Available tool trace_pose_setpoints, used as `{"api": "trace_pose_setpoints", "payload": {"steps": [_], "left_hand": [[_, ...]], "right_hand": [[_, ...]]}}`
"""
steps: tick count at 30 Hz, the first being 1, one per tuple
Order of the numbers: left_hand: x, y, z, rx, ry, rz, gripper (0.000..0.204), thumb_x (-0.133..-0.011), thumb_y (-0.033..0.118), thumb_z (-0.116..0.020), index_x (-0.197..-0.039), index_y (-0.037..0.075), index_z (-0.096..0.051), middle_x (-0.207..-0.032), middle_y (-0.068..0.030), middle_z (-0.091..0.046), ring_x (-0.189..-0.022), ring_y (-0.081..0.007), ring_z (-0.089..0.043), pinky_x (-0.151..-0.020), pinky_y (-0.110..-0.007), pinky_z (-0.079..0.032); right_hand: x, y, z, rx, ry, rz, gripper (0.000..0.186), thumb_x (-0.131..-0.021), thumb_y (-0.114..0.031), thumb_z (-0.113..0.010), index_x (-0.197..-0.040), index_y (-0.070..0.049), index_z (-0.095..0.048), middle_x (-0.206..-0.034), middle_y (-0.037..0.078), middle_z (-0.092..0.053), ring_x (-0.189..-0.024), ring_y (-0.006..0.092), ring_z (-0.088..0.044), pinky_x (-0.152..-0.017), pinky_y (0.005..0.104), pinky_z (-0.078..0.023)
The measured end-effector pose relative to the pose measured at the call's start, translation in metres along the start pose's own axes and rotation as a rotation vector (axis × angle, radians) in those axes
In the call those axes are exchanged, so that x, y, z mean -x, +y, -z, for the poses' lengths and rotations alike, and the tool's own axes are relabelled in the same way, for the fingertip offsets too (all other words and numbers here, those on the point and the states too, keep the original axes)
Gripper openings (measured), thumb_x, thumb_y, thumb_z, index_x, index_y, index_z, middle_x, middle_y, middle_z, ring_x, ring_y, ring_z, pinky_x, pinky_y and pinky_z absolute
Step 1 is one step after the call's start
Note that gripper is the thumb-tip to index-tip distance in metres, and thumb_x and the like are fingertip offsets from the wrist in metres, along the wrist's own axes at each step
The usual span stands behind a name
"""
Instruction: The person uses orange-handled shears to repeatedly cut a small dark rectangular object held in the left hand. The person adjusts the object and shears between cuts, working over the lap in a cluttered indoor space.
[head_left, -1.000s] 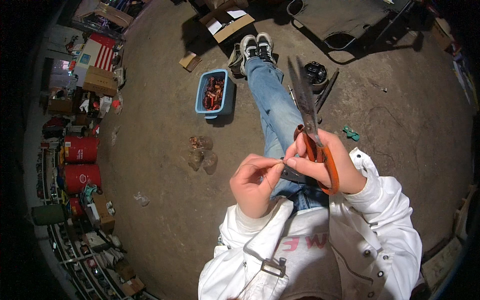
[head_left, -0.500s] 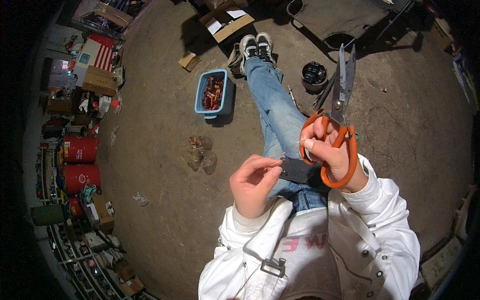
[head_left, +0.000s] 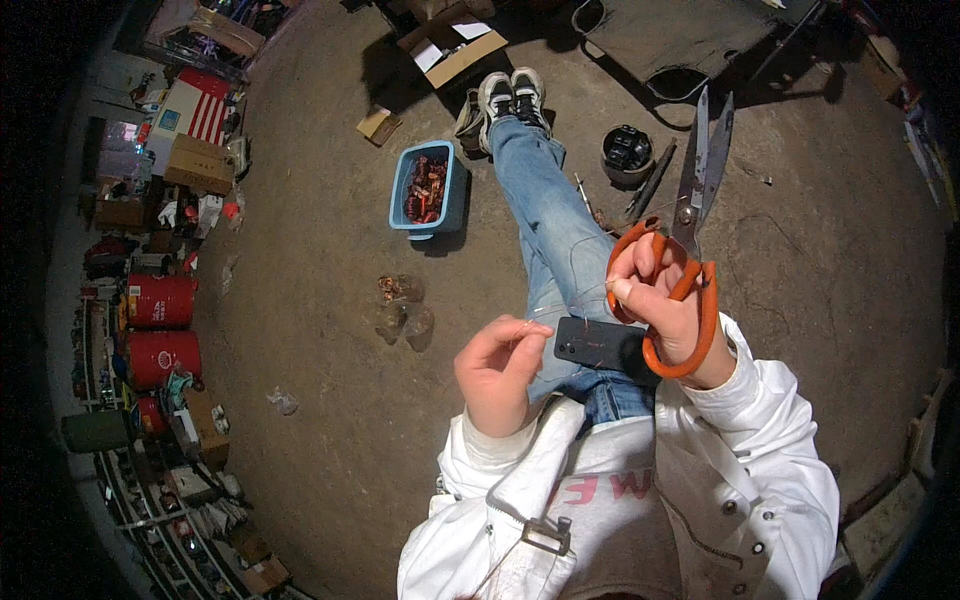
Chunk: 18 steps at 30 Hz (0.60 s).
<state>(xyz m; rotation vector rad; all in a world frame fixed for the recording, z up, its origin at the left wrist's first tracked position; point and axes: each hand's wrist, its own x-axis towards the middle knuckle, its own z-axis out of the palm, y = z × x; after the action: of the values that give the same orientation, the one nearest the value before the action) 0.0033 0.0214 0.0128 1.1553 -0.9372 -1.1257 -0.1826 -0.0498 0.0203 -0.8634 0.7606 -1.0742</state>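
Note:
My right hand (head_left: 668,305) grips large orange-handled scissors (head_left: 690,225), blades pointing up and away, slightly parted. My left hand (head_left: 498,370) pinches a thin wire (head_left: 575,300) that runs toward my right thumb. A black phone (head_left: 598,346) lies on my thigh between the hands. I sit on the ground in blue jeans (head_left: 545,215) with legs stretched out, wearing a white jacket.
A blue bin (head_left: 428,190) of reddish scrap sits left of my legs. Small clear lumps (head_left: 400,310) lie on the dirt floor. A black round container (head_left: 628,152) and open cardboard box (head_left: 450,45) lie ahead; red drums (head_left: 160,330) and clutter line the left.
My right hand has raised the scissors from across my lap to upright, blades pointing away. The left hand lowered slightly, still pinching the wire.

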Motion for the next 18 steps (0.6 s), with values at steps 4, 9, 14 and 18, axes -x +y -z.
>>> {"api": "trace_pose_setpoints", "payload": {"steps": [4,9,14,18], "left_hand": [[0.0001,-0.0011,0.0011,0.088,0.029,0.036,0.012,-0.095,0.008,-0.062,-0.096,-0.003,-0.068,-0.073,-0.0015,-0.06,-0.054,-0.0048,-0.044,-0.05,-0.02,-0.034],[0.0001,-0.0015,0.0007,0.124,0.017,0.059,0.016,-0.097,0.012,-0.061,-0.097,-0.003,-0.067,-0.068,0.0005,-0.058,-0.051,-0.0035,-0.042,-0.048,-0.02,-0.032],[0.0018,-0.0005,-0.0001,0.097,0.03,0.118,0.014,-0.094,0.008,-0.063,-0.1,-0.004,-0.068,-0.069,0.0011,-0.058,-0.054,-0.0022,-0.041,-0.05,-0.019,-0.031],[-0.0014,-0.0004,-0.0014,-0.043,-0.071,0.084,0.018,-0.086,0.0,-0.069,-0.103,-0.004,-0.07,-0.076,0.0004,-0.063,-0.06,-0.0007,-0.04,-0.055,-0.018,-0.03]], "right_hand": [[0.0012,-0.0011,-0.0003,-0.009,0.054,-0.022,0.022,-0.086,-0.005,-0.065,-0.085,-0.01,-0.044,-0.085,-0.001,-0.057,-0.071,0.0061,-0.05,-0.063,0.0228,-0.041],[0.0012,-0.0015,-0.0014,-0.018,0.04,-0.07,0.019,-0.086,-0.006,-0.065,-0.086,-0.009,-0.046,-0.083,0.0,-0.056,-0.07,0.0067,-0.051,-0.062,0.0233,-0.042],[0.0009,-0.0015,-0.0014,-0.026,0.019,-0.113,0.018,-0.086,-0.007,-0.066,-0.086,-0.008,-0.048,-0.082,0.0,-0.056,-0.069,0.0068,-0.052,-0.062,0.0233,-0.043],[0.0014,0.0009,-0.0037,-0.044,0.012,-0.1,0.019,-0.087,-0.007,-0.066,-0.087,-0.009,-0.047,-0.083,-0.001,-0.057,-0.07,0.0061,-0.052,-0.063,0.0227,-0.043]]}}
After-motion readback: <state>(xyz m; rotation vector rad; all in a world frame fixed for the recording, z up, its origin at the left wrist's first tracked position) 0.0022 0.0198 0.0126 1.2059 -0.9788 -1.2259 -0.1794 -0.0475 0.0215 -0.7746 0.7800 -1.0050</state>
